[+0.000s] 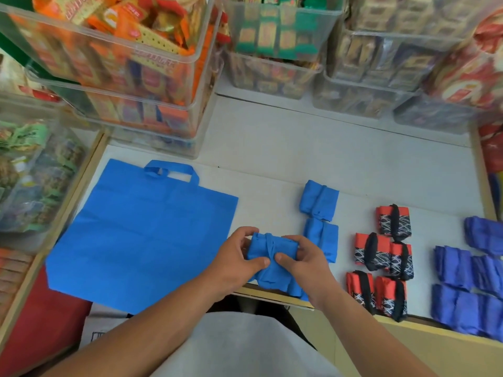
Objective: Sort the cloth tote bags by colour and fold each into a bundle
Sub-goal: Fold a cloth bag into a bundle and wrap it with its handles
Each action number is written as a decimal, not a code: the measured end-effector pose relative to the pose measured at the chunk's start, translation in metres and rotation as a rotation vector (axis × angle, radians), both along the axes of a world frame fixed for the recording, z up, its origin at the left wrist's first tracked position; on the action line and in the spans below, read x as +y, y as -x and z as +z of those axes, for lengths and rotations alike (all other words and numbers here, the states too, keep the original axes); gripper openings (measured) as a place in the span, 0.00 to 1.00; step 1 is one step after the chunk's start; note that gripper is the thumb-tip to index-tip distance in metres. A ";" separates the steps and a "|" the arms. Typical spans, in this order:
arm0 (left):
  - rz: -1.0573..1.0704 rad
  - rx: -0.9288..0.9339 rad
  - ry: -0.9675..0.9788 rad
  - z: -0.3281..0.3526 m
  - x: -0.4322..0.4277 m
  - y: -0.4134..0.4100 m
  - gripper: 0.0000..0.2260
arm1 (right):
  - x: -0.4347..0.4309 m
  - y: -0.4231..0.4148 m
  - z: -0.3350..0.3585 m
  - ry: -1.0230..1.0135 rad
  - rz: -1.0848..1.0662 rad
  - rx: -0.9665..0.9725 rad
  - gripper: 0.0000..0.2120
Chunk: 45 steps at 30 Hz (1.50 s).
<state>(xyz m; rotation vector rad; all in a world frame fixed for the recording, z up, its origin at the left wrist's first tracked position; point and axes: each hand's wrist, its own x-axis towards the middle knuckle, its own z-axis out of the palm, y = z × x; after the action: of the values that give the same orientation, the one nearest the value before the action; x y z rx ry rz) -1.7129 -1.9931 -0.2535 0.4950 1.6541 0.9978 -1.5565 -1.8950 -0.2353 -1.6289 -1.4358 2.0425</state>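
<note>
1. The left hand [239, 257] and the right hand [304, 265] are together on one bright blue folded cloth bundle [272, 248], each clamped on an end with the thumb on top and the fingers curled round the far side.
2. A strap of the same blue cloth runs across the middle of this bundle, between the two thumbs.
3. The bundle is at the near edge of the white surface [272, 148]; its lower part reaches past that edge. Whether it rests on the surface or is lifted cannot be told.
4. To its left, a flat, unfolded bright blue cloth tote bag [141, 232] lies spread on the surface, its handles pointing away from the person.
5. Just to its right, two finished bright blue bundles [318, 200] lie in a line, one behind the other.
6. Further right lie five red-and-black patterned bundles [393, 221], each wrapped with a black strap.
7. At the far right sits a group of darker violet-blue bundles [468, 289], close together.
8. Clear plastic bins of packaged snacks [122, 63] are stacked along the back and left of the surface.
</note>
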 end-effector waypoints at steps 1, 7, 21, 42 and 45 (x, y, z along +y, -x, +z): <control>-0.037 0.022 0.018 -0.006 0.001 -0.001 0.25 | 0.000 -0.004 -0.001 -0.005 0.024 -0.018 0.15; -0.016 0.131 0.143 -0.049 0.009 -0.008 0.19 | 0.026 -0.039 -0.023 -0.600 0.175 -0.409 0.14; 0.066 0.295 0.261 -0.056 -0.011 -0.008 0.14 | 0.178 0.015 -0.079 -0.754 0.542 -0.649 0.34; -0.302 0.919 0.544 -0.061 -0.109 0.028 0.29 | 0.059 0.051 -0.073 -0.786 0.699 -0.492 0.34; -0.333 0.907 0.473 -0.063 -0.109 0.033 0.19 | 0.047 0.054 -0.057 -0.757 0.584 -0.393 0.29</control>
<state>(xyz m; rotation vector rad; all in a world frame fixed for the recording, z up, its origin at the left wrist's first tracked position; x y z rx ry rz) -1.7463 -2.1021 -0.3166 0.9352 2.3995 0.0744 -1.6105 -1.8483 -0.2922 -1.3906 -2.6369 1.0777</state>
